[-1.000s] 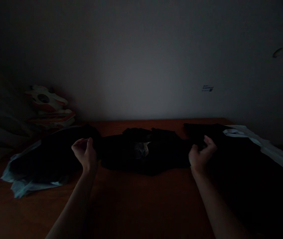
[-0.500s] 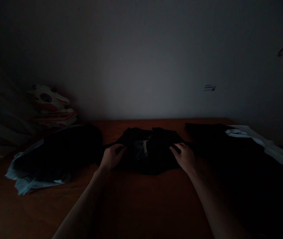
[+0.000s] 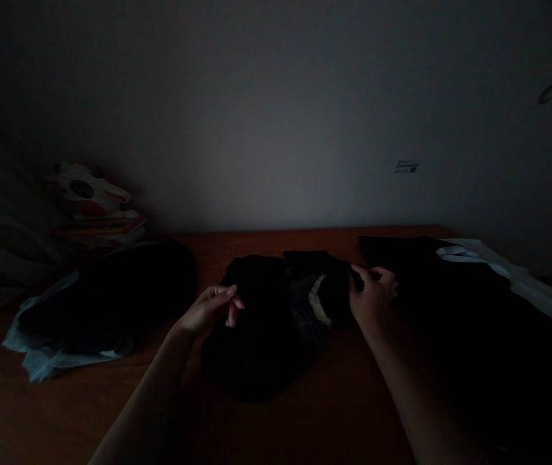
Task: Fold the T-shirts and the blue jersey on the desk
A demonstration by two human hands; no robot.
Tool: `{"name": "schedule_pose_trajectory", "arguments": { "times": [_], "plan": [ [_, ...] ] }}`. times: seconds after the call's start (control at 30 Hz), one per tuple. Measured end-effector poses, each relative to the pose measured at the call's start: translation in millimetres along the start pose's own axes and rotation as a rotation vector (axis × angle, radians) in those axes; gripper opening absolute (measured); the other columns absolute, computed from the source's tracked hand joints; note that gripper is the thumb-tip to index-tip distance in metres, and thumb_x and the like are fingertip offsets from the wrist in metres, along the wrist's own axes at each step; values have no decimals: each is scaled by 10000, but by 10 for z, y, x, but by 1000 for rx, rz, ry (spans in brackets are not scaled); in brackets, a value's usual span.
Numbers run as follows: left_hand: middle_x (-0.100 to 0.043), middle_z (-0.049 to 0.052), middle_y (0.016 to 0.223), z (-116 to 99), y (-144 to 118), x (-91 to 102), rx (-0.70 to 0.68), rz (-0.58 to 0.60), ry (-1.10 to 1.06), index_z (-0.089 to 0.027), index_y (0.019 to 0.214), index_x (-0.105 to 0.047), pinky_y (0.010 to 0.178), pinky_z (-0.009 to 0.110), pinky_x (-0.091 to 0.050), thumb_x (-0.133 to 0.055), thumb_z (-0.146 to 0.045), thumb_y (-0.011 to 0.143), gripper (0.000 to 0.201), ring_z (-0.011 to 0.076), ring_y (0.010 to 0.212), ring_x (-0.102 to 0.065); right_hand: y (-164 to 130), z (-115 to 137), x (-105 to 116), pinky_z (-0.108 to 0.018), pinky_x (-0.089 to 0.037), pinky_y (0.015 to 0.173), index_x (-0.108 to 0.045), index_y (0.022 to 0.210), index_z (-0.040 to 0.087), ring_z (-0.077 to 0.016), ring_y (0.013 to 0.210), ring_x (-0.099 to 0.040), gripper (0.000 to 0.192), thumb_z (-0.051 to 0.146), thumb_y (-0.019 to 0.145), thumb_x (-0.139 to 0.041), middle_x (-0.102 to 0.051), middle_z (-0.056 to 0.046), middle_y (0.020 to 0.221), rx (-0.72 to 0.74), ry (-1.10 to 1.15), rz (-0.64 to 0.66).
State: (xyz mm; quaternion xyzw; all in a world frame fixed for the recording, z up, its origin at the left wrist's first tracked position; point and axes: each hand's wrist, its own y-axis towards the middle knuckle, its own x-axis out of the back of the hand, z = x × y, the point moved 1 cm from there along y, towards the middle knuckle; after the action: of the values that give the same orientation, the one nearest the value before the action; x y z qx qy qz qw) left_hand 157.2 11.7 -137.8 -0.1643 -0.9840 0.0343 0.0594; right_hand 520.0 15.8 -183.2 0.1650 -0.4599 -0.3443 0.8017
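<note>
A crumpled black garment (image 3: 261, 329) lies in the middle of the wooden table, too dark for its exact kind to show. On its right part are a greyish patch and a pale strip (image 3: 320, 303). My left hand (image 3: 211, 307) is at the garment's left edge, fingers curled and thumb bent in, seemingly pinching dark cloth. At the right end, my right hand (image 3: 373, 294) grips the black fabric between thumb and fingers. The cloth between both hands is bunched, its near part hanging toward me.
Left of the hands, a dark cloth pile (image 3: 125, 290) rests on a pale bluish sheet (image 3: 43, 358). A cow-shaped toy (image 3: 89, 194) stands at the back left. On the right lie large black cloth (image 3: 450, 310) and white fabric (image 3: 538, 290). The wall (image 3: 276, 129) bounds the table behind.
The garment was spread wide between both hands; now it is bunched, with its left part drawn nearer to me. My left hand has turned and shifted slightly left, my right hand slightly right.
</note>
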Motion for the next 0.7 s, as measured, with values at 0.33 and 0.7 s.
{"name": "schedule_pose_trajectory", "arguments": {
  "times": [0.33, 0.7],
  "plan": [
    [-674, 139, 1337, 275, 201, -215, -329, -188, 1017, -198, 1239, -682, 1057, 463, -461, -615, -580, 840, 556, 336, 1250, -611, -218, 364, -47, -527, -425, 1062, -593, 1354, 139, -384, 1272, -565, 691, 648, 894, -508, -570, -222, 1396, -34, 73, 575],
    [-694, 30, 615, -176, -18, -290, -110, -20, 470, -184, 732, -705, 567, 240, -427, -501, -706, 868, 577, 156, 575, -601, -106, 97, -153, -552, -356, 1160, -690, 1199, 193, -340, 1405, -443, 522, 138, 683, -634, -459, -146, 1528, 361, 296, 576]
  ]
}}
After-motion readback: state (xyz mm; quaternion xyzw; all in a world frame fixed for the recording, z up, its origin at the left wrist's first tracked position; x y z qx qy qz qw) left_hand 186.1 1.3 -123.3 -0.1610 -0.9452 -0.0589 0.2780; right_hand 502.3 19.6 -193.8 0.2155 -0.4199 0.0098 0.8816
